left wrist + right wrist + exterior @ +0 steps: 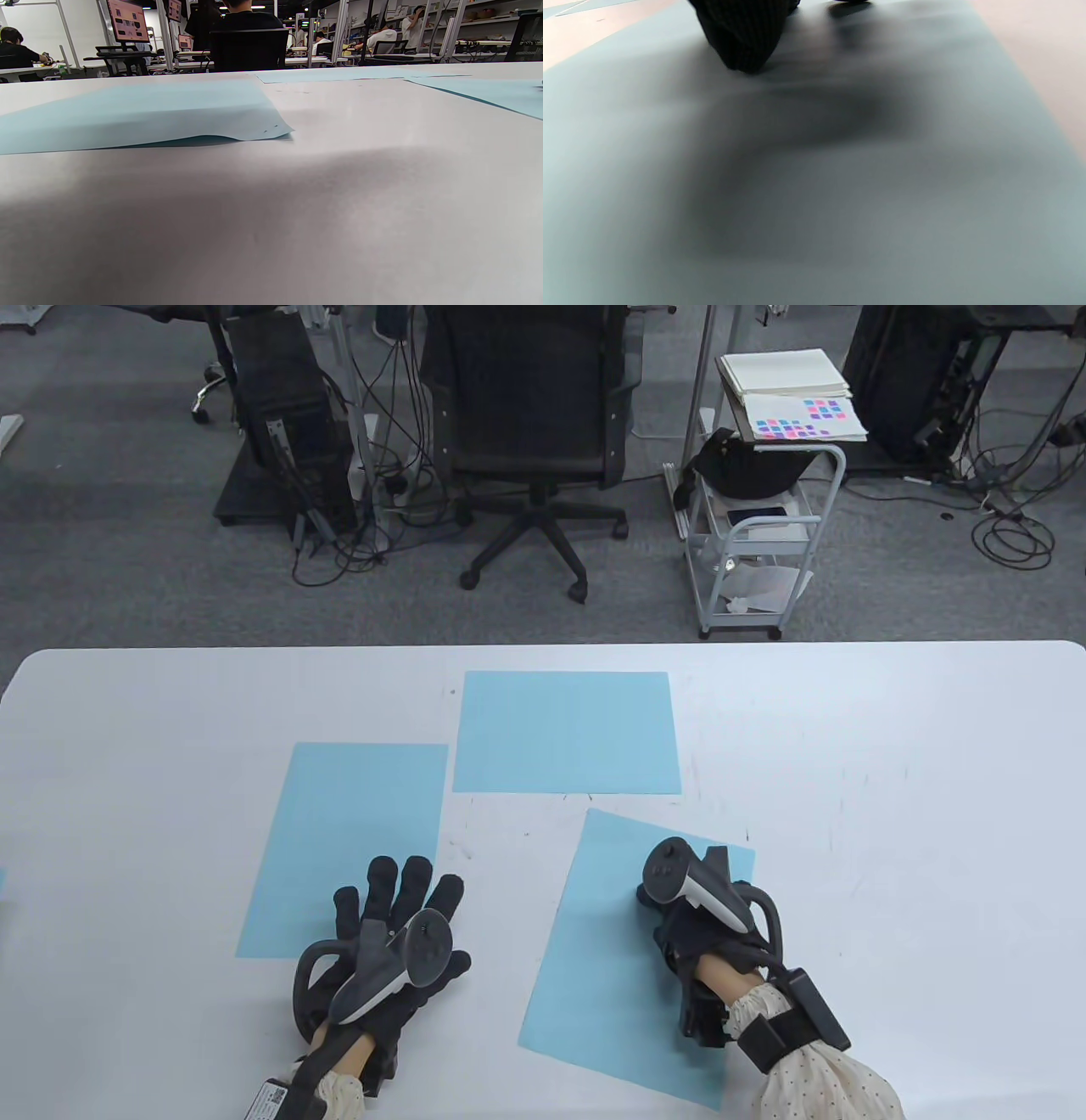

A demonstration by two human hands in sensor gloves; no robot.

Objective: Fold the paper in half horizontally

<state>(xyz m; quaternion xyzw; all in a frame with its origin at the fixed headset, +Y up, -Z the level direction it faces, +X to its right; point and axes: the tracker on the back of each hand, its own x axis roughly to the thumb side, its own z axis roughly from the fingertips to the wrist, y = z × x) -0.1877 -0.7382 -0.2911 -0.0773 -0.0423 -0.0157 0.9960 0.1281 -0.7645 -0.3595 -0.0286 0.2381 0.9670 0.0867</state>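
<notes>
1. The table [848,746] is white, matte, with rounded far corners and faint scuffs and specks on its top. I use it as my landmark.
2. Three light blue sheets lie on the table. The far sheet [567,732] lies flat near the table's middle, towards its far edge.
3. The left sheet [339,831] lies left of the table's middle. In the left wrist view its near edge [203,137] lifts slightly off the table and throws a thin shadow.
4. The right sheet [594,950] lies askew right of the table's middle, near its front edge, turned clockwise from the other two.
5. My left hand [394,933] lies flat, fingers straight and spread. The fingertips overlap the left sheet's near right corner; the palm rests on bare table.
6. My right hand [704,925] sits on the right sheet, towards its far right corner. The tracker hides the fingers from above, so I cannot tell how they lie. The right wrist view shows one dark fingertip [742,46] on the blue sheet, the rest blurred.
7. Beyond the table: grey carpet, a black office chair [530,432], cables, and a white cart [755,534] with paper stacked on top.
8. The left wrist view shows, past the table, a workroom with desks, screens, shelving and seated people.
</notes>
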